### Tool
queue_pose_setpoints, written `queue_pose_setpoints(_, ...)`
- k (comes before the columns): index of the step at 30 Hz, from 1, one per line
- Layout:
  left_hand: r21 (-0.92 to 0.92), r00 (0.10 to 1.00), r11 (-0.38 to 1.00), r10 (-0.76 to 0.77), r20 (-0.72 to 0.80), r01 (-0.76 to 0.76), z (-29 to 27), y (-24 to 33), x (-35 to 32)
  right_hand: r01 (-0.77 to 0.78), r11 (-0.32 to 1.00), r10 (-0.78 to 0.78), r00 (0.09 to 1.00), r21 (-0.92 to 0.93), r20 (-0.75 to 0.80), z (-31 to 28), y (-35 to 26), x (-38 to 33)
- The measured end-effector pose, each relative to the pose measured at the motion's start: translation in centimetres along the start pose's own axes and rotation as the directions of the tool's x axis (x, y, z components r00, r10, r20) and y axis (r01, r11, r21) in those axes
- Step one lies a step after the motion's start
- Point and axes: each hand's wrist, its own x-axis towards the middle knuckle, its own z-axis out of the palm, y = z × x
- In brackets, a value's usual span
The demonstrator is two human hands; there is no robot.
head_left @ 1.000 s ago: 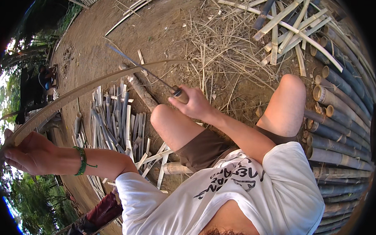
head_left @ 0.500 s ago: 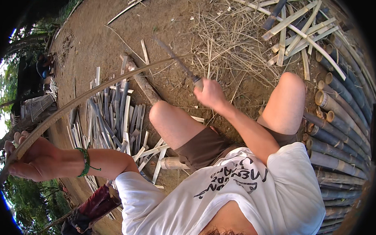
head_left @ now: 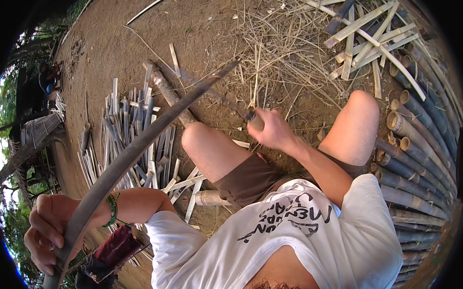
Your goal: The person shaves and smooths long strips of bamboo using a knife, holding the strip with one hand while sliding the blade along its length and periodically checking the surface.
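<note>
My left hand (head_left: 47, 230) grips one end of a long dark bamboo strip (head_left: 139, 146) at the lower left. The strip slants up and away across the view, slightly curved, and its pointed far end lies near the middle top. In front of my knees my right hand (head_left: 275, 131) is closed round the handle of a long knife (head_left: 257, 121). Its blade points away to the left, smeared by motion, and partly passes behind the far part of the strip in view. Whether blade and strip touch, I cannot tell.
Short split bamboo pieces (head_left: 157, 142) are heaped beside my left knee, near a thick stick (head_left: 164, 86). Thin shavings (head_left: 280, 54) litter the ground ahead. Bamboo poles (head_left: 415, 130) are stacked on the right, with pale slats (head_left: 368, 37) beyond. Another person (head_left: 49, 78) is at far left.
My left hand has moved right and nearer, and the strip has turned, showing its dark face. My right hand has shifted slightly right and nearer with the knife.
</note>
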Motion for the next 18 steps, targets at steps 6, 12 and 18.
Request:
queue_pose_setpoints(6, -0.086, 0.996, 0.996, -0.016, 0.086, 0.023, -0.3, -0.1, -0.5, -0.144, 0.989, 0.145, 0.987, -0.011, 0.064, -1.0, -0.1, -0.2)
queue_pose_setpoints(12, -0.146, 0.997, 0.988, -0.05, 0.052, 0.058, 0.4, -1.0, -0.1, -0.119, 0.993, 0.119, 0.991, 0.005, 0.061, 0.4, 2.8, 1.2)
queue_pose_setpoints(18, -0.231, 0.997, 0.973, 0.009, 0.082, 0.011, -1.0, -1.0, -1.3, -0.071, 0.991, 0.083, 0.991, -0.116, 0.108, -1.0, 1.4, 1.0)
